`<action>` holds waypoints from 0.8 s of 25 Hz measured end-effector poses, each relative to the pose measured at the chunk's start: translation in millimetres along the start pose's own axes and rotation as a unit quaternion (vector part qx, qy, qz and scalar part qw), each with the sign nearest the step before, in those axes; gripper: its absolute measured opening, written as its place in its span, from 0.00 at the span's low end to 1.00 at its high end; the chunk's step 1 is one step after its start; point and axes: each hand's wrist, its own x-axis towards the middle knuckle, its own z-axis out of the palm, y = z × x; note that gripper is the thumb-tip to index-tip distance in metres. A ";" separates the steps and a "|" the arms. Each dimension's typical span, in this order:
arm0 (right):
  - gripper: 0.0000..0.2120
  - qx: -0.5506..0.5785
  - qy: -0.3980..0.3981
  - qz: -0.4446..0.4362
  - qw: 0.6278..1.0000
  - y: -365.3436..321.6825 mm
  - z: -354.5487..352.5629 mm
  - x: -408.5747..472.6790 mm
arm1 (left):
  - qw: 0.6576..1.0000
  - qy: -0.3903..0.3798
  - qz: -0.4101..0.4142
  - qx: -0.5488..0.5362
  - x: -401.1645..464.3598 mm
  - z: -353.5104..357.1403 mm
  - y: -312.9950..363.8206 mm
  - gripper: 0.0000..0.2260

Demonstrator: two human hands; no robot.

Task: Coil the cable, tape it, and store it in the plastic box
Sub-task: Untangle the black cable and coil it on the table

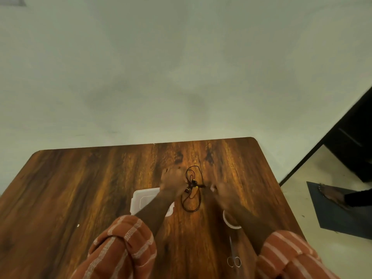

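Left hand [173,180] pinches the dark cable [192,188] at the coil's middle; right hand [222,191] closes on its 3 o'clock side, holding something small and white, blurred. Coil sits loose between both hands, centre of the wooden surface [80,188]. Clear plastic box [141,200] at 9 o'clock of the coil, under the left forearm. Tape roll [229,221] at 5 o'clock under the right wrist, scissors [233,256] nearer the body. Far edge of the surface at 12 o'clock meets a plain wall [181,67]. Left half of the surface is open.

box [141,198] under forearm, scissors [234,256] near
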 end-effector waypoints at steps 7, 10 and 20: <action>0.03 0.262 0.062 -0.120 0.956 -144.4 -192.5 4.3 | 0.890 0.039 0.038 -0.452 2.7 -162.2 31.2 0.15; 0.04 0.352 0.110 -0.161 0.916 -193.5 -246.2 -18.8 | 0.907 0.094 0.122 -0.392 -7.7 -241.1 38.1 0.11; 0.11 0.421 0.046 -0.283 0.861 -253.2 -235.7 -82.2 | 0.882 0.334 0.039 -0.331 -60.4 -395.7 -12.2 0.28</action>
